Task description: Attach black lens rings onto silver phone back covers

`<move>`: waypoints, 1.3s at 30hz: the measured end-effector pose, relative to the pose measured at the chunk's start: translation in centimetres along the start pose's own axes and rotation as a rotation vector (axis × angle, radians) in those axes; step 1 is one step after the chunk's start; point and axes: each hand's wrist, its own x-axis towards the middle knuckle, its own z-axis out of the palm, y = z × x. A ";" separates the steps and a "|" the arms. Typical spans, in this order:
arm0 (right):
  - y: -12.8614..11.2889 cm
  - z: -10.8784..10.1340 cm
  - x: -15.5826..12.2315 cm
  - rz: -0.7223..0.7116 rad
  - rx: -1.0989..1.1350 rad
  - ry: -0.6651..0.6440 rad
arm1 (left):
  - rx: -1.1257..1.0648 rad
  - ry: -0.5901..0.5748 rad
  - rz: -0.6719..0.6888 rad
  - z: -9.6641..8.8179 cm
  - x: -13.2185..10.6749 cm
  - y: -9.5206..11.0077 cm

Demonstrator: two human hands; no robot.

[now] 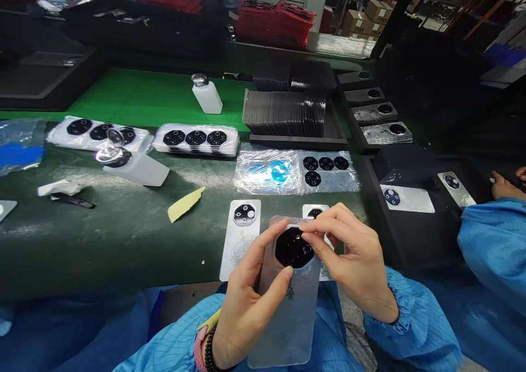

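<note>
Panel (283,328) sits before the counter (123,246), the left hand (246,301) half-curled around its side, apparently to steady it while the right hand (355,257), thumb and forefinger almost meeting, touches the black disc (290,249), its hold unclear.

I cannot read any text or number from here. On the boxes (356,22) at the back I see some small marks (382,12), but they are too tiny and blurred for me to tell any word.
</note>
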 end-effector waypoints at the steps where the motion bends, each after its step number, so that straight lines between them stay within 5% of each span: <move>1: 0.0 0.0 0.0 -0.002 0.002 -0.001 | 0.008 0.003 0.007 0.0 0.0 0.0; 17: -0.3 0.0 0.0 -0.002 -0.021 -0.001 | 0.029 -0.009 0.031 0.0 0.2 0.3; 39: -0.2 -0.2 0.0 -0.110 -0.064 0.008 | -0.124 -0.049 -0.114 -0.1 -0.1 0.4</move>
